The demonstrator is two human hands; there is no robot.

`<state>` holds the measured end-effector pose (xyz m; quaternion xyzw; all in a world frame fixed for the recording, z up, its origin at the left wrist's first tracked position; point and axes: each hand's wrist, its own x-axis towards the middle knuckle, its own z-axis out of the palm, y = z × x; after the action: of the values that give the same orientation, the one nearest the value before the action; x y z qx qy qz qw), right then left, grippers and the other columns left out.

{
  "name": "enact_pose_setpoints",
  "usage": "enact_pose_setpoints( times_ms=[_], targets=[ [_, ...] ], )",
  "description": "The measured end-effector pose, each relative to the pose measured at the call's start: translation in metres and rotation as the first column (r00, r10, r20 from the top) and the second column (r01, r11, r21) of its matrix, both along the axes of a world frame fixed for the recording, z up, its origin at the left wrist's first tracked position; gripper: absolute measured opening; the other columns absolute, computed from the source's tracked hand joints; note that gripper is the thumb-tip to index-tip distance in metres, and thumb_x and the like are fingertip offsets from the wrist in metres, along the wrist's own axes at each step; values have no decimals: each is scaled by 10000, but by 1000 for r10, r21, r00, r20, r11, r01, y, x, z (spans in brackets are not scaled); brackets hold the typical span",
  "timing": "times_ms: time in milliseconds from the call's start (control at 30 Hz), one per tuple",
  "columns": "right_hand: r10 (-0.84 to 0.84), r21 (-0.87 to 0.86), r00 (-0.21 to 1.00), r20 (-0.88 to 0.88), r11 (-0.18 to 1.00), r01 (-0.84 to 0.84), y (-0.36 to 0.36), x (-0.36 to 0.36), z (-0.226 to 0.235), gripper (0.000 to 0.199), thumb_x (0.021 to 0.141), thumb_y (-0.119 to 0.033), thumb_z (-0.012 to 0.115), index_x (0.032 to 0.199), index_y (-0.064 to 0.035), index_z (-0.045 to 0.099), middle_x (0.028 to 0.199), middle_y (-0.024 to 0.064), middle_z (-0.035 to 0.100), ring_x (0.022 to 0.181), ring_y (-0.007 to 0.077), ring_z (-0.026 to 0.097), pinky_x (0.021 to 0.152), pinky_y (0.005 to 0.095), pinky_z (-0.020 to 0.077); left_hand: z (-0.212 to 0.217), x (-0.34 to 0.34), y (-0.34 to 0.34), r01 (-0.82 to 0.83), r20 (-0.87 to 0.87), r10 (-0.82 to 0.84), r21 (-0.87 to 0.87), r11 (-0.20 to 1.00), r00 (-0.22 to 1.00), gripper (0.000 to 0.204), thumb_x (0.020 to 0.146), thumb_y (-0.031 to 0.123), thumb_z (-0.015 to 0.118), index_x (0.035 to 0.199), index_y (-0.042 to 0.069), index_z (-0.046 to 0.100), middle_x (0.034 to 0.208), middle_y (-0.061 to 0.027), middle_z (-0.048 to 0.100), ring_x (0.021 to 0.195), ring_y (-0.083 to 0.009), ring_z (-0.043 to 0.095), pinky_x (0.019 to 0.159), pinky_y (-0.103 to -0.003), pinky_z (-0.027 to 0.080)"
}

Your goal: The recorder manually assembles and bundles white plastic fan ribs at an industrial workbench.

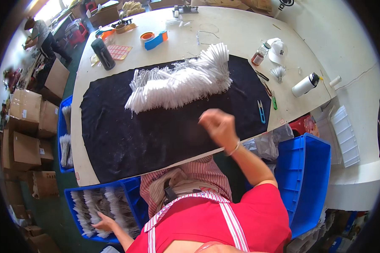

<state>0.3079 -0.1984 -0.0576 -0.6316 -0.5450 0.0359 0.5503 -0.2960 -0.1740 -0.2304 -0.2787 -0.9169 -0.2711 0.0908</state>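
My left hand (105, 222) reaches down to the lower left, into a blue bin (133, 192) packed with rows of thin white stick-like bundles (107, 202). Its thumb and fingers are apart against the bundles. Over the black cloth (135, 139) on the table, my right hand (219, 128) hovers with curled fingers. Whatever it may hold is hidden. Beyond it lies a long heap of thin white sticks (177, 86) with fine wire-like ends, fanned up at its right end. Blue-handled thread snips (261, 111) rest on the cloth's right side.
A big blue crate (302, 181) stands at my right. On the table are a white bottle (305, 85), a cap (278, 51), a jar (260, 53), tape rolls (147, 36) and a dark cylinder (102, 54). Cardboard boxes (26, 148) line the left; a person (46, 38) stands far left.
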Motion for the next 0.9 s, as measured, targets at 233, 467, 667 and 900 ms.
enact_pose_setpoints(
  times_ms=[233, 467, 667, 900],
  targets=[
    [-561, -189, 828, 12, 812, 553, 74, 194, -14, 678, 735, -370, 739, 1186, 71, 492, 981, 204, 655, 907, 284, 656, 787, 342, 515, 131, 129, 159, 565, -8, -679, 561, 605, 734, 623, 846, 266, 651, 1331, -8, 371, 1298, -208, 451, 1178, -320, 468, 966, -413, 416],
    [-408, -576, 908, 98, 721, 386, 117, 207, -17, 1038, 604, -539, 782, 1288, 109, 345, 1078, 264, 611, 1019, 361, 607, 899, 349, 475, 250, 394, 183, 926, -191, -977, 345, -155, -93, 277, 817, 45, 610, 1093, 32, 606, 1133, -102, 609, 1109, -222, 545, 981, -337, 395],
    [-538, -486, 842, -31, 744, 458, 129, 204, -32, 787, 632, -363, 815, 1200, 82, 501, 1026, 215, 647, 929, 299, 647, 840, 350, 493, 271, 562, 201, 633, -226, -602, -94, -769, -766, 303, 800, 140, 662, 1087, 49, 621, 1157, -119, 606, 1196, -290, 492, 1034, -385, 339],
    [-62, -117, 489, -870, 990, -83, 115, 214, -42, 273, 737, -116, 724, 958, 27, 650, 869, 82, 661, 742, 163, 629, 691, 302, 506, 226, 675, 207, 511, 63, -601, -462, -725, -797, 608, 800, 418, 626, 1273, 58, 498, 1362, -115, 449, 1314, -279, 357, 1100, -476, 211]
  ],
)
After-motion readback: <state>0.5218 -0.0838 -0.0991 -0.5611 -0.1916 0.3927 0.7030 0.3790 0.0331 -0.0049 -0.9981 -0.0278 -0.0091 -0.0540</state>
